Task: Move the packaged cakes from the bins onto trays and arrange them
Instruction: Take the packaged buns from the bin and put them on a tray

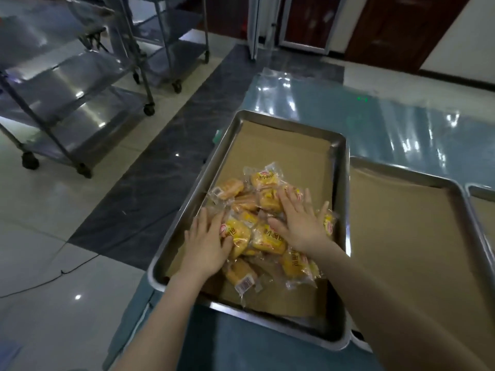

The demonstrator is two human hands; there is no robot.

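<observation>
**Packaged cakes** [267,238]: a loose heap of clear-wrapped yellow cakes, overlapping and lying at all angles. The heap sits in the near half of the steel tray [214,167], on its brown paper liner [281,153]. One packet at the near edge of the heap lies with its barcode label [245,283] facing up.

**Left hand** [207,245]: palm down on the left flank of the heap. Its fingers [214,223] are straight and slightly apart, gripping nothing. The thumb lies against a yellow packet.

**Right hand** [302,226]: palm down on top of the heap, towards its right side. Its fingers [286,202] are splayed wide and flat over several packets, closed round none. Packets show on both sides of this hand and between the two hands.

**Steel tray, contents:** the paper liner and the heap of cakes. The far half shows bare liner.

**Second tray** [401,171]: touching or just beside the first on its right. It holds its own brown liner [401,236] only.

**Third tray** [479,187]: only a corner shows at the right edge of the view, also paper-lined.

**Table** [375,116]: covered with a glossy blue-green sheet and carries all three trays.

**Surroundings:** two stainless shelf trolleys [67,103] on castors stand on the tiled floor [53,236] to the left. A dark cable [53,275] trails across the tiles.
</observation>
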